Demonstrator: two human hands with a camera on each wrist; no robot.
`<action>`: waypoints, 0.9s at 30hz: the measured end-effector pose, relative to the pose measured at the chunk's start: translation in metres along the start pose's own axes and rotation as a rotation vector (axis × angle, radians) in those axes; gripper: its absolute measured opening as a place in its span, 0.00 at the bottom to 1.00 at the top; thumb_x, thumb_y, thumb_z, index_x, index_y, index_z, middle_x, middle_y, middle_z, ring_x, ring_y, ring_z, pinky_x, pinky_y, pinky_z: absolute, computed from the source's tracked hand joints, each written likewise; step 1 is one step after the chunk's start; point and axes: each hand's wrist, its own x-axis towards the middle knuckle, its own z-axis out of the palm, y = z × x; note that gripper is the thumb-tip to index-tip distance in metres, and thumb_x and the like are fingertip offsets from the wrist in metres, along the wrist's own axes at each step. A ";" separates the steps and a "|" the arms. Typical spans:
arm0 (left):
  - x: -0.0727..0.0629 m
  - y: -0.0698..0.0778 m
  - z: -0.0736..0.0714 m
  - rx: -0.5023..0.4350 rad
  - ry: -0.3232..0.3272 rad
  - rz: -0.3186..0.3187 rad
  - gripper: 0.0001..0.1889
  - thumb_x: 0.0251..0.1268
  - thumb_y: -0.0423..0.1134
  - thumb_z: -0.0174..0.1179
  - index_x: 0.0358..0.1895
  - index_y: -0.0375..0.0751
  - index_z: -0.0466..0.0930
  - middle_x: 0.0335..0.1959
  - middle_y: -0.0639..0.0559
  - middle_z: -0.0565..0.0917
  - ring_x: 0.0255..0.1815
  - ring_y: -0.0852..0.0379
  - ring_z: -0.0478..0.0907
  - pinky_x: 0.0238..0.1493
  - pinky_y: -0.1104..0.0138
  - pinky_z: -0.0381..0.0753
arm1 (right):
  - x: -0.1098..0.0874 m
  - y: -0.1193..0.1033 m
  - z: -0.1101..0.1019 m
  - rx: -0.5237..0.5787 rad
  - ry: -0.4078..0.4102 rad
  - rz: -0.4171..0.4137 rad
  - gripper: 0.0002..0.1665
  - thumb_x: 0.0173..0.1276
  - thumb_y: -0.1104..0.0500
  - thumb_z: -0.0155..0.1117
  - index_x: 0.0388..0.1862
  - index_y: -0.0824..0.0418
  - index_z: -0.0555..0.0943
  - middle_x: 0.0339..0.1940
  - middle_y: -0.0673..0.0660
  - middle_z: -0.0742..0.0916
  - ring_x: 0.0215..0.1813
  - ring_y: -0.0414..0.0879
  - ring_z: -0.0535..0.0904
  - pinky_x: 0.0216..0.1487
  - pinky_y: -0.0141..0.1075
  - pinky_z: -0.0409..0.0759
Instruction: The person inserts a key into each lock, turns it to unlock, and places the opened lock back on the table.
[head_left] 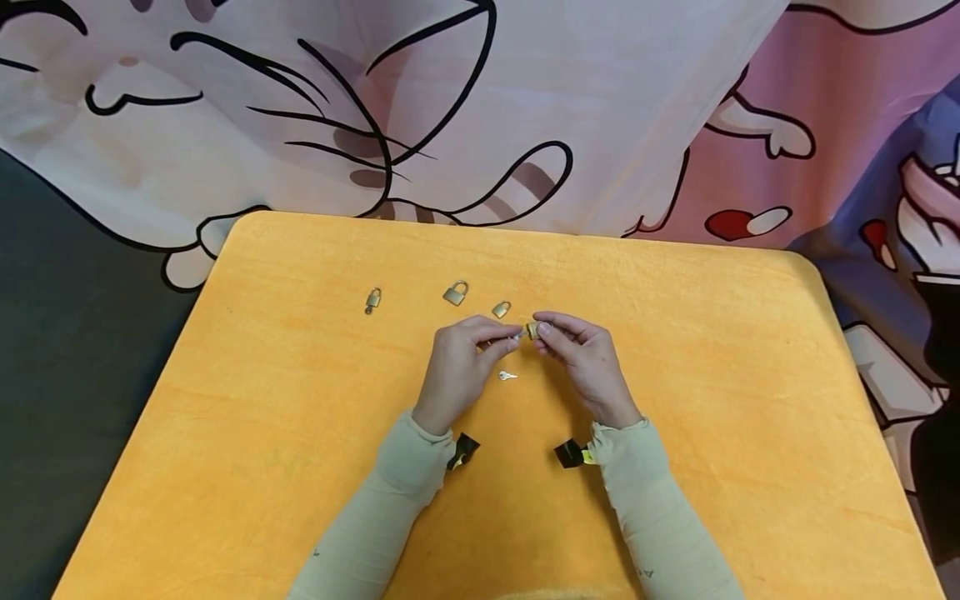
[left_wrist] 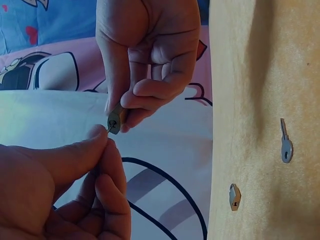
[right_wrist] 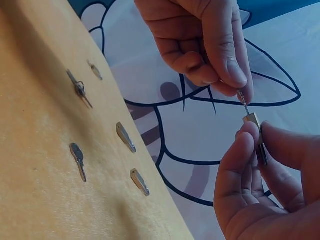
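My left hand [head_left: 462, 367] pinches a small silver key [right_wrist: 243, 101] between thumb and forefinger. Facing it, my right hand [head_left: 585, 358] holds a small brass padlock [right_wrist: 253, 120] by its sides, thumb against fingers, the keyhole end turned to the left. The key's tip is right at the keyhole in both wrist views. Both hands are raised over the table. Below them a loose key [head_left: 507, 376] lies on the tabletop. Beyond the hands lie a small padlock [head_left: 502, 309] and a larger padlock [head_left: 455, 292].
Farther left on the yellow table [head_left: 300, 417] lies another padlock [head_left: 373, 300] with a small piece at its lower end. Thin dark keys [right_wrist: 80, 90] lie together on the tabletop in the right wrist view. A cartoon-printed cloth [head_left: 600, 100] hangs behind the table.
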 end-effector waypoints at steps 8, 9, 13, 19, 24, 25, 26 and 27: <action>0.001 0.000 0.000 -0.108 0.000 -0.079 0.10 0.67 0.39 0.67 0.45 0.36 0.90 0.34 0.52 0.90 0.29 0.64 0.85 0.26 0.69 0.80 | 0.001 0.001 -0.001 0.030 0.007 -0.010 0.20 0.74 0.64 0.63 0.58 0.78 0.78 0.37 0.53 0.88 0.39 0.44 0.84 0.48 0.34 0.83; 0.001 0.000 0.000 -0.123 -0.003 -0.087 0.10 0.67 0.38 0.67 0.45 0.36 0.90 0.34 0.52 0.90 0.29 0.65 0.85 0.26 0.69 0.81 | 0.001 0.001 -0.001 0.033 0.005 -0.011 0.21 0.74 0.64 0.63 0.58 0.80 0.77 0.37 0.52 0.88 0.38 0.43 0.84 0.48 0.34 0.83; 0.001 0.000 0.001 -0.172 -0.006 -0.107 0.10 0.69 0.36 0.66 0.45 0.33 0.90 0.33 0.50 0.90 0.28 0.65 0.86 0.27 0.69 0.83 | 0.001 0.002 0.000 0.046 0.003 -0.021 0.22 0.74 0.65 0.62 0.59 0.81 0.76 0.37 0.52 0.89 0.38 0.41 0.84 0.48 0.34 0.83; 0.000 0.000 0.002 -0.211 -0.009 -0.153 0.09 0.70 0.35 0.65 0.43 0.33 0.90 0.29 0.51 0.89 0.27 0.63 0.86 0.30 0.69 0.84 | 0.000 0.003 0.001 0.051 -0.008 -0.031 0.17 0.74 0.65 0.62 0.56 0.76 0.79 0.40 0.53 0.89 0.42 0.42 0.85 0.51 0.36 0.83; 0.001 0.001 0.002 -0.223 0.000 -0.193 0.09 0.70 0.35 0.64 0.42 0.34 0.90 0.28 0.52 0.89 0.26 0.62 0.86 0.29 0.67 0.84 | -0.001 0.003 0.003 0.035 -0.022 -0.030 0.17 0.74 0.65 0.62 0.56 0.75 0.79 0.41 0.54 0.89 0.43 0.43 0.85 0.52 0.37 0.83; 0.001 0.001 0.002 -0.227 0.001 -0.200 0.09 0.70 0.36 0.64 0.42 0.33 0.90 0.28 0.52 0.89 0.26 0.62 0.86 0.29 0.67 0.85 | -0.001 0.003 0.003 0.033 -0.021 -0.030 0.17 0.74 0.65 0.62 0.56 0.75 0.79 0.41 0.53 0.89 0.43 0.43 0.85 0.53 0.37 0.83; 0.001 0.001 0.002 -0.230 0.001 -0.207 0.09 0.70 0.35 0.64 0.42 0.33 0.90 0.28 0.52 0.89 0.26 0.62 0.86 0.29 0.67 0.85 | -0.001 0.003 0.003 0.031 -0.021 -0.032 0.17 0.74 0.65 0.62 0.56 0.76 0.79 0.41 0.53 0.89 0.43 0.43 0.85 0.53 0.38 0.82; 0.001 0.001 0.002 -0.234 0.000 -0.212 0.09 0.70 0.35 0.64 0.42 0.33 0.90 0.28 0.51 0.89 0.26 0.61 0.86 0.29 0.66 0.85 | -0.001 0.003 0.003 0.031 -0.023 -0.033 0.18 0.74 0.66 0.62 0.57 0.77 0.78 0.41 0.54 0.89 0.44 0.43 0.85 0.54 0.38 0.82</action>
